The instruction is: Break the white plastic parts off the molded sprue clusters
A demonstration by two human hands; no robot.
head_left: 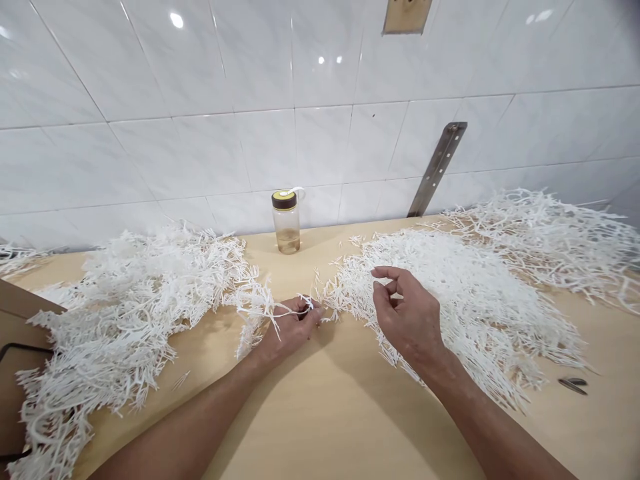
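Note:
My left hand is closed on a white branched plastic sprig, whose thin arms stick out to the left past my knuckles. My right hand hovers at the near left edge of a broad heap of small white plastic pieces. Its thumb and forefinger are slightly apart, and nothing shows between them; the other fingers curl inward. To the left lies a tangled pile of white branched sprigs, with a few spilling toward my left hand.
A clear bottle with a dark and yellow lid stands by the tiled wall. A metal bracket leans there. Longer white strands lie at the back right, small dark metal pieces at the right. A brown box borders the left.

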